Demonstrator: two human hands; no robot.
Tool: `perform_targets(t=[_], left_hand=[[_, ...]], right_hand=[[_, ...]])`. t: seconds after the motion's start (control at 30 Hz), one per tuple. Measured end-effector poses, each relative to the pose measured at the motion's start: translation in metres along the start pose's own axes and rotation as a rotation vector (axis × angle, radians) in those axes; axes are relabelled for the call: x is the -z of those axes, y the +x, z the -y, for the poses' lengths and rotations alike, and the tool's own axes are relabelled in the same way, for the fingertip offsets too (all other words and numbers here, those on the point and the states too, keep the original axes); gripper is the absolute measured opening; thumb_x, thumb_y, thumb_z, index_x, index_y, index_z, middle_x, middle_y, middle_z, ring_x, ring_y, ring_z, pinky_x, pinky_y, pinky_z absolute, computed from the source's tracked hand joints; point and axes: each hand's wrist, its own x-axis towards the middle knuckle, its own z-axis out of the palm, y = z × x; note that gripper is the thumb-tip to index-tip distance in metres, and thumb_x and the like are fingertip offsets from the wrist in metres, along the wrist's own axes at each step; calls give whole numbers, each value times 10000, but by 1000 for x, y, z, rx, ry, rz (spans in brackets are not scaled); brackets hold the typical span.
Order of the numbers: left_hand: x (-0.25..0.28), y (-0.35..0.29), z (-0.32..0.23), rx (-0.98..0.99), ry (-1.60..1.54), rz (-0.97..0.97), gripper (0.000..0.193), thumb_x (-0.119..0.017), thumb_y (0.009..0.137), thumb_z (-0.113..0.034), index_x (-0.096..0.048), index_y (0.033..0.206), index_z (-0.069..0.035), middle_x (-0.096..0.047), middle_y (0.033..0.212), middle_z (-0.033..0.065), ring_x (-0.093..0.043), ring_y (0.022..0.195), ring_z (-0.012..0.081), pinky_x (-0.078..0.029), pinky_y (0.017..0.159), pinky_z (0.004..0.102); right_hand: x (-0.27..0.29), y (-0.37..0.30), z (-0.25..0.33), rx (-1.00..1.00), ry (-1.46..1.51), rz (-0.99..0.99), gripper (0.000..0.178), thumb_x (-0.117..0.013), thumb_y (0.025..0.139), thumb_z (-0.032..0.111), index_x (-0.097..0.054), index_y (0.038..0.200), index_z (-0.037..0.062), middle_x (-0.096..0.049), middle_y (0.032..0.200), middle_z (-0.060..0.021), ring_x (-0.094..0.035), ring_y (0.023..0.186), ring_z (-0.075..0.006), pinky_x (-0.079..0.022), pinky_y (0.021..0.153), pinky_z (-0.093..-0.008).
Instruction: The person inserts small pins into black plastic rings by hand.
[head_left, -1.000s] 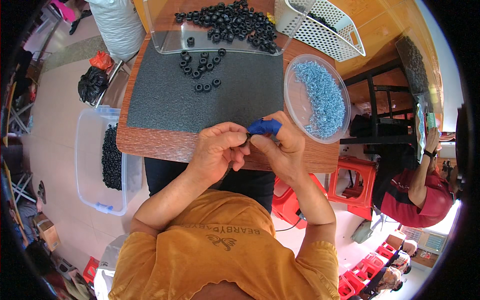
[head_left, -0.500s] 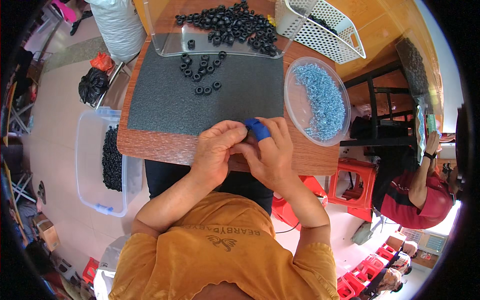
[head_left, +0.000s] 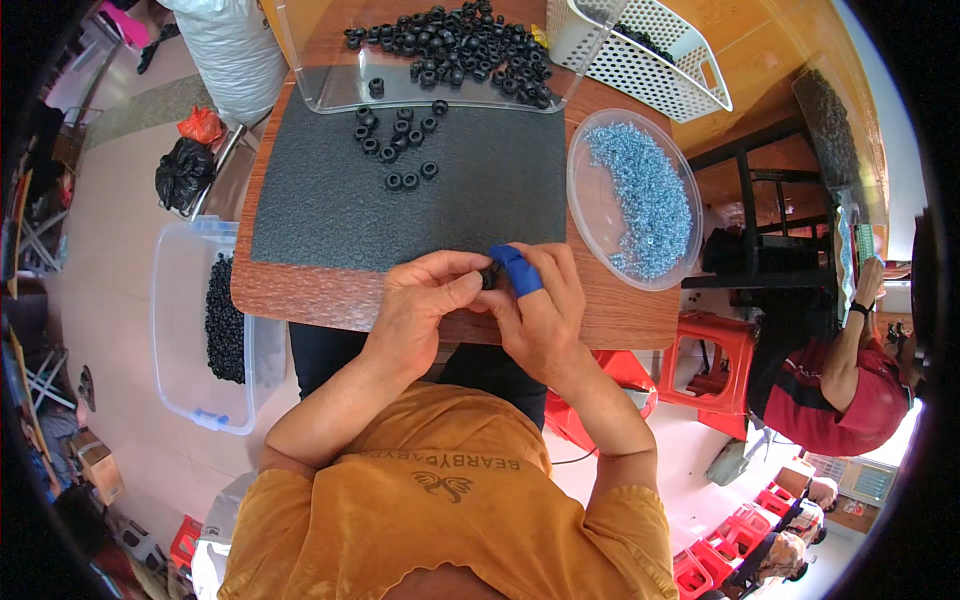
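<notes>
A small black ring-shaped part (head_left: 490, 276) sits between my two hands at the front edge of the table. My left hand (head_left: 425, 305) pinches it between thumb and fingers. Against its other side press the fingertips of my right hand (head_left: 545, 310), with blue tape (head_left: 516, 270) wrapped round one finger. The fingers partly cover the part. On the dark grey mat (head_left: 330, 200) beyond lie several loose black rings (head_left: 402, 140), some lying so that their round holes show. A heap of similar rings (head_left: 455, 45) fills a clear tray (head_left: 330, 95) at the back.
Right of the mat, a clear round dish (head_left: 600, 235) holds tiny bluish metallic pieces (head_left: 650, 200). Behind it stands a white perforated basket (head_left: 690, 95). A clear bin (head_left: 180, 330) with black parts is left of the table. Red stools (head_left: 705, 370) and a co-worker (head_left: 840, 390) are at right.
My left hand has shifted slightly left and down, and its grip has turned so more of the black part shows. The right hand has barely moved.
</notes>
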Motion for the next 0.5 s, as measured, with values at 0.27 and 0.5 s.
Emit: perform_targets(t=[0.27,0.5], left_hand=[[-1,0,0,9,51,-41,220,-599,858,-52,-605,1050,56,-647,880,99,-622,755,133,-523,713,258],[0,-1,0,40,112,-39,199,-587,870,-53,-603,1033,59,-641,871,88,-615,754,127,-514,721,243]], right_hand=[[-4,-6,-1,31,14,-32,373,-710,591,-5,-569,927,-90,-573,936,-200,-542,763,-336,-473,603,-385],[-5,-10,-4,42,26,-33,363,-706,590,18,-563,898,-110,-568,931,-221,-544,759,-337,-473,580,-385]])
